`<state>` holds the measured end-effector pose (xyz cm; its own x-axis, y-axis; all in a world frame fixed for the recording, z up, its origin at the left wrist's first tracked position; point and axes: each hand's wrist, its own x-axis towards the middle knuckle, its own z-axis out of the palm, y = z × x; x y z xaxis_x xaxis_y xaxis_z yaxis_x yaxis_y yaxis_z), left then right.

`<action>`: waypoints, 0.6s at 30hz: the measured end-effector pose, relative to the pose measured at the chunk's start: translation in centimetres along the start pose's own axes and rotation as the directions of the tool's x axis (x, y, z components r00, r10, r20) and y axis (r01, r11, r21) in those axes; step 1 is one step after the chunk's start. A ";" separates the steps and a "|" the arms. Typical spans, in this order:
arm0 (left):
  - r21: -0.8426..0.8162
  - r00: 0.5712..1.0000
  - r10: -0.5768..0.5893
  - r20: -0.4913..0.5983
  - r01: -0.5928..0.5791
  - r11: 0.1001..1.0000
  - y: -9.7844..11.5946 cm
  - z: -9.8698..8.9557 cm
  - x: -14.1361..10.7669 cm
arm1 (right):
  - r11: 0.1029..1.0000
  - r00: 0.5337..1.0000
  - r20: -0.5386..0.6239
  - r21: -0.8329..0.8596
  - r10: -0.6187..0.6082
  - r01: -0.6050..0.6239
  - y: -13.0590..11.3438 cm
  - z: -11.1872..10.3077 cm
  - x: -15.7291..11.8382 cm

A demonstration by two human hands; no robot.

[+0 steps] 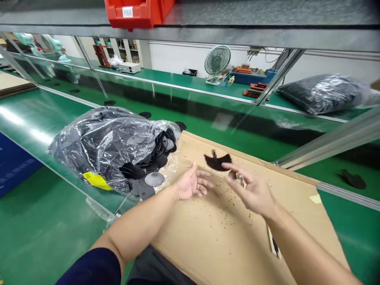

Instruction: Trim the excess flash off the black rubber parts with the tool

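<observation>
Label [127,12] on the red bin [160,12] is too small to read; pale writing on the blue box [14,166] is faint too. A bag [101,142] spills black discs [154,179] beside the cardboard [208,245], and a metal post [326,138] stands beyond. The black piece [218,162] is above the cardboard — long axis running side to side, right end at the right hand's [252,192] index fingertip. Blur hides whether that hand grips it. The left hand [191,184] is open, fingers spread — the hands are apart.

The bag [103,142] lies left of the cardboard [246,245] (fan [217,63] behind).
</observation>
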<state>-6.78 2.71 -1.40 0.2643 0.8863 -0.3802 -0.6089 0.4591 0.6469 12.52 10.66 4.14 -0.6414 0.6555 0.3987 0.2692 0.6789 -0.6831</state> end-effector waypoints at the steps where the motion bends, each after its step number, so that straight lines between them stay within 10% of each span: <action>1: -0.037 0.993 -0.071 0.097 0.075 0.996 0.2 -0.1 -0.2 | 0.998 0.997 0.053 -0.003 -0.064 0.064 -1.2 0.8 -1.4; 11: 0.013 0.966 -0.049 0.253 0.047 0.999 0.0 -0.3 -2.1 | 0.984 0.959 0.223 0.062 -0.177 0.167 -2.3 1.7 -6.0; 14: 0.038 0.992 0.128 0.014 -0.129 0.991 -0.8 0.0 -1.2 | 0.989 0.996 -0.078 0.138 -0.048 0.059 -1.3 3.0 -6.8; 18: 0.039 0.909 0.340 -0.241 -0.341 0.939 -1.4 0.3 -0.1 | 0.891 0.821 -0.431 0.412 0.375 -0.191 1.0 4.6 -7.6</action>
<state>-5.71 2.06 -2.04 -0.1474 0.9472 -0.2847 -0.6330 0.1309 0.7630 14.35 4.82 -2.40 -0.1158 0.9351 0.3349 0.0661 0.3437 -0.9368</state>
